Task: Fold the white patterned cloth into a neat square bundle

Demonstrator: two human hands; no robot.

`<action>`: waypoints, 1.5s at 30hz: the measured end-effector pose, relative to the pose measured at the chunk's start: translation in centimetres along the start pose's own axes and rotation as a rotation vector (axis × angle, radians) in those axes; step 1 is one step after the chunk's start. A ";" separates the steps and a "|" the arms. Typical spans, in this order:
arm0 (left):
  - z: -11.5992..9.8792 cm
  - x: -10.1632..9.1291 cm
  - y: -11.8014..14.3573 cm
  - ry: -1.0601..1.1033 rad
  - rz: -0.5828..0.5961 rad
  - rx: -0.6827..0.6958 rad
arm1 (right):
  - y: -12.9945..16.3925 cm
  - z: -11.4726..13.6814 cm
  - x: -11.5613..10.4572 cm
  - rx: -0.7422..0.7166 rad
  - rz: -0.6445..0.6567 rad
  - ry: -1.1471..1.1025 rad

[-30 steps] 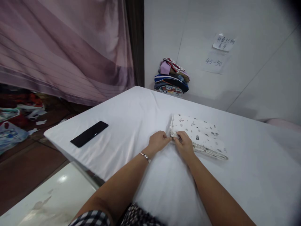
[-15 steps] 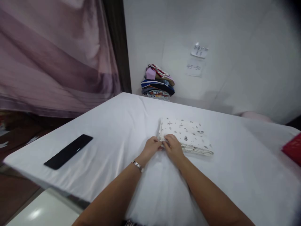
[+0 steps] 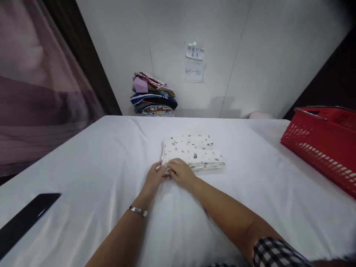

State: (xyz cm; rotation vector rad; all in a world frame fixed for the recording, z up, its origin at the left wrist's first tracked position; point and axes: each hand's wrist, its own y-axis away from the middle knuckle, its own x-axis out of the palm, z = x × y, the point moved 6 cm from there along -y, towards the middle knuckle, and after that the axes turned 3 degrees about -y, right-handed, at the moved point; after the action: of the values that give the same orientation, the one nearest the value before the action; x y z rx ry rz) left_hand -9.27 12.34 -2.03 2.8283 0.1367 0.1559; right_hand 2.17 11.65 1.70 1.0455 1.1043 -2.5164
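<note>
A folded white cloth (image 3: 194, 150) with small dark prints lies flat on the white table (image 3: 97, 159), near its middle. My left hand (image 3: 154, 178) and my right hand (image 3: 180, 171) meet at the cloth's near left corner, fingers pinching its edge. A thin bracelet circles my left wrist. Both forearms reach in from the bottom of the view.
A stack of folded colourful clothes (image 3: 152, 94) sits at the table's far edge against the white wall. A red plastic basket (image 3: 322, 137) stands at the right. A black phone (image 3: 25, 218) lies near the left front edge. Paper notes (image 3: 194, 61) hang on the wall.
The view has swung to the right, bringing the red basket into sight and pushing the phone to the left edge. Both hands stay at the cloth's near corner.
</note>
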 end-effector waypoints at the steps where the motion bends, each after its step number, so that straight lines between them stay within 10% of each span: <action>1: 0.0 0.0 -0.1 -0.002 0.002 0.000 | 0.1 0.2 -0.2 -0.011 0.004 0.002; 6: 0.1 -0.3 -0.4 -0.014 0.000 -0.011 | 2.2 -1.1 -3.5 0.019 -0.004 0.086; 16: 0.0 -0.3 -0.5 -0.044 -0.007 -0.005 | 14.5 -10.4 -17.5 0.508 -0.361 0.362; 28: -0.2 -0.2 -0.2 -0.050 -0.022 -0.001 | 14.2 -10.6 -15.0 0.774 -0.248 0.249; 45: 0.0 -0.3 -0.4 -0.310 -0.028 0.080 | 14.6 -12.2 -15.1 0.738 -0.274 0.320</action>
State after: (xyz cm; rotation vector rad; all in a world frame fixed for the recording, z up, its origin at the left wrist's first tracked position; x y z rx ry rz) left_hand -9.56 12.74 -2.15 2.8847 0.1149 -0.2998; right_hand 25.94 8.64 -2.04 1.6031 0.3561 -3.1553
